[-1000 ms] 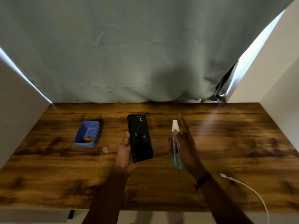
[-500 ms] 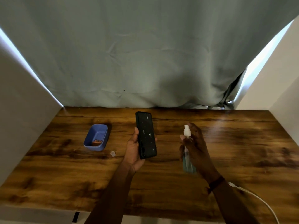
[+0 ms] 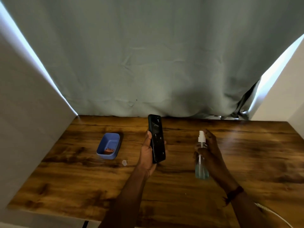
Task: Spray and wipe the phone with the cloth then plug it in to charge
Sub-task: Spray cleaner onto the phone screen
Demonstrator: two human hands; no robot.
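Observation:
My left hand point(image 3: 146, 152) grips a black phone point(image 3: 157, 139) by its long edges and holds it upright above the middle of the wooden table point(image 3: 82, 186), screen turned to the right. Small droplets speckle the screen. To its right, my right hand point(image 3: 212, 153) holds a clear spray bottle point(image 3: 201, 163) with a white nozzle and bluish liquid, a finger up by the nozzle, which points toward the phone. A white charging cable point(image 3: 276, 217) trails off the table's front right corner. No cloth is in view.
A blue plastic tub point(image 3: 108, 146) with a small orange thing inside sits left of the phone. A small clear cap point(image 3: 124, 162) lies on the table near the tub. A grey curtain hangs behind the table, white walls close in on both sides.
The view has tilted up and shifted left, so the hands sit lower and further right in frame. The phone has turned more edge-on toward the bottle. Both grips are unchanged.

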